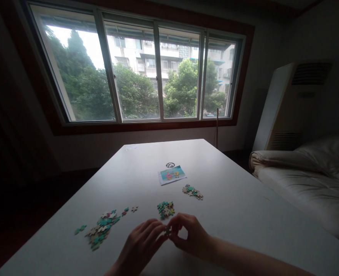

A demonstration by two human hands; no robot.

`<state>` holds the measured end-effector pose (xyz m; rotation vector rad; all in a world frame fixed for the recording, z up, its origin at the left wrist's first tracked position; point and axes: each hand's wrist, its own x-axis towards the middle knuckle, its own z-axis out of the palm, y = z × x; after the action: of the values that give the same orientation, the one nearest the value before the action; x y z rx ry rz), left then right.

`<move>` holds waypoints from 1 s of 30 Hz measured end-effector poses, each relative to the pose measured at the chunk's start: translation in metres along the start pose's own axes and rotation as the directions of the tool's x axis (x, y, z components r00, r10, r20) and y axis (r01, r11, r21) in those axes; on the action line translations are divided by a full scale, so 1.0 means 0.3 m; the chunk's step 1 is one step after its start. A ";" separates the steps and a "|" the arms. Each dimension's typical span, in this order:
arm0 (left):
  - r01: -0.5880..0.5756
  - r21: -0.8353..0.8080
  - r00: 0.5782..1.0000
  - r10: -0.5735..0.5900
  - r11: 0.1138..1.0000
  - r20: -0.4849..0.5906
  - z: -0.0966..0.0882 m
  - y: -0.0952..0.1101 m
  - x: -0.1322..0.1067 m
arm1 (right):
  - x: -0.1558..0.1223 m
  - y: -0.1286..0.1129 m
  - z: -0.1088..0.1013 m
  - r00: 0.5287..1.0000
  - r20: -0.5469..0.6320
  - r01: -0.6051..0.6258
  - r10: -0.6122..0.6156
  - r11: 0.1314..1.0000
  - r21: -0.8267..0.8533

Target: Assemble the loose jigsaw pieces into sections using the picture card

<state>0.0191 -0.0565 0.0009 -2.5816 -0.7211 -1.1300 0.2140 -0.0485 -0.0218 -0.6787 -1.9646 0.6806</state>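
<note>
Nearest the camera, the left hand [140, 239] and right hand [188, 234] meet fingertip to fingertip, pinching a small puzzle piece [167, 230] just above the white bench [244, 214]; its orientation is too small to tell. Three loose piece piles lie beyond: the large pile [102, 227], middle pile [165, 209], far pile [192, 191], and one picture card [171, 174].

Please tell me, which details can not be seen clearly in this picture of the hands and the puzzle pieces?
- Head view: the puzzle piece between the left hand and right hand is mostly covered by fingertips; its shape and print are unreadable.
- The reference picture is too small to make out in detail.
- The small round object behind it is too small to identify.
- Both forearms are cut off by the bottom edge.
</note>
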 end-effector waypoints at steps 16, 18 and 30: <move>0.025 0.008 1.000 -0.025 1.000 0.008 0.007 -0.008 -0.012 | 0.000 0.004 -0.003 1.000 -0.010 -0.002 0.002 0.999 -0.036; 0.032 0.043 0.999 -0.033 0.999 0.018 0.009 -0.013 -0.017 | 0.000 0.005 -0.001 1.000 -0.016 0.005 -0.006 1.000 -0.027; -0.002 0.024 0.999 0.001 1.000 0.049 0.014 -0.023 -0.018 | 0.003 0.001 0.002 0.999 -0.021 0.024 -0.025 0.999 -0.020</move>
<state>0.0152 -0.0508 -0.0058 -2.5978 -0.7389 -1.0538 0.2132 -0.0478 -0.0219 -0.6702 -1.9595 0.6370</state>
